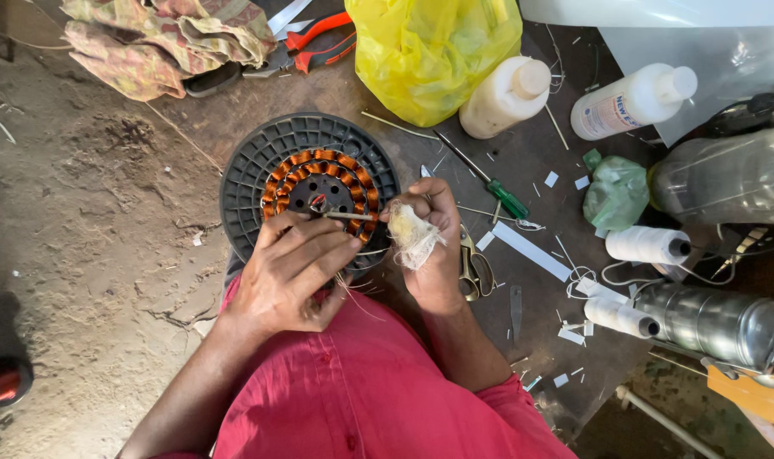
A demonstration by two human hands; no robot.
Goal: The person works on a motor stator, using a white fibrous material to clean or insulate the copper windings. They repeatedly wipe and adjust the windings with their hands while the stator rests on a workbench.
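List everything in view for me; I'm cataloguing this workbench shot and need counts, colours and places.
Stator with copper coils: one, orange on a dark grey round frame, centre.
Yellow plastic bag: one, top centre.
Plastic bottles: two, off-white, top right, lying down.
Screwdriver: one, green handle, right of the stator.
Pliers: one, red handles, top.
Cloth: one, patterned, top left.
Thread spools: two, white, right.
Metal cylinder: one, silver, lower right.
Scissors: one, brassy, beside the right wrist.
Left hand: fingers on a thin tool at the coils.
Right hand: holds a whitish wad.
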